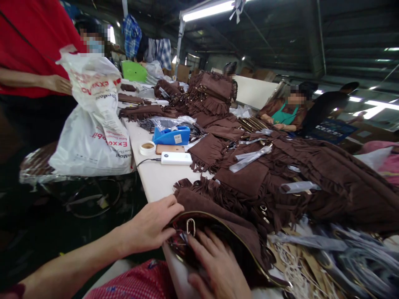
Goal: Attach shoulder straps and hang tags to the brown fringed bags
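Observation:
A brown suede fringed handbag (215, 202) lies on the near part of the table, its gold-edged zip mouth gaping toward me. My left hand (156, 226) grips the bag's left end, thumb at the rim and fingers over the suede. Inside the mouth, my right hand (215, 253) reaches in with fingers stretched and apart; its fingertips rest near the lining. A gold oval ring (190, 227) shows by those fingertips. The deeper inside of the bag is dark.
White table (146, 178) holds a blue tape dispenser (171, 135), tape roll (147, 148), phone (170, 149) and white power bank (176, 158). Brown fringed bags (243, 178) pile behind. Cords (296, 261) lie right. A person in red stands by a white sack (93, 137); others work beyond.

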Tool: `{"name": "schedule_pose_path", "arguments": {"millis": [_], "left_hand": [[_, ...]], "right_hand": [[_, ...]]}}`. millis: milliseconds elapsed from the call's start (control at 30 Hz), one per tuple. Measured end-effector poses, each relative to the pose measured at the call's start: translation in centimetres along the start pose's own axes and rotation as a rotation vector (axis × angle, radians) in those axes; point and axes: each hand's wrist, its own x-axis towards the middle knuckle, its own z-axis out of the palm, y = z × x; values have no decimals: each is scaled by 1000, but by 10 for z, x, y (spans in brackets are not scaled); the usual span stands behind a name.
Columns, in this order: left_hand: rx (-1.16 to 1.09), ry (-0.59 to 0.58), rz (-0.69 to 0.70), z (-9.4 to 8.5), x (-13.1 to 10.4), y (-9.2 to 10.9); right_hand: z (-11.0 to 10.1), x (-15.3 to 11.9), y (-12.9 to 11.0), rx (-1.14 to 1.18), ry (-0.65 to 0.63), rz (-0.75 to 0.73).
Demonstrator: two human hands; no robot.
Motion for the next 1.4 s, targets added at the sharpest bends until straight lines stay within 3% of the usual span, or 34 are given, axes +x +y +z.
{"name": "schedule_pose_path", "arguments": {"millis": [133, 300, 400, 533, 667, 767, 833, 933, 1033, 1133, 1200, 1300, 1400], "left_hand": [[-104, 36, 53, 4, -5, -5], [-136, 91, 123, 0, -6, -6], [-87, 129, 128, 5, -5, -16], [6, 18, 188, 11, -5, -23], [-36, -168, 254, 3, -9, -18], [-218, -229, 224, -9, -11, -17], [-308, -173, 165, -15, -13, -22], [-261, -45, -13, -20, -20, -34], [-195, -43, -142, -21, -33, -42], [-223, -78, -128, -19, -45, -39], [-261, -72, -100, -17, -48, -33], [-318, -51, -20, -11, -36, -13], [-404, -94, 183, 2, -8, 21]], "right_hand": [[20, -15, 4, -294, 49, 76], [6, 1, 4, -414, 100, 222], [11, 12, 7, -377, 152, 286], [24, 12, 18, -208, 155, 277], [21, -1, 11, -148, 132, 239], [13, -24, -8, -173, 44, 262], [10, -44, -13, -190, 75, 239], [14, -67, -3, -169, 147, 88], [30, -65, 9, -145, 100, -39], [39, -48, -3, -200, 68, 39], [27, -39, -18, -146, 32, 60], [-15, -42, -26, 81, -13, 48], [-59, -71, -3, 47, 152, 270]]}}
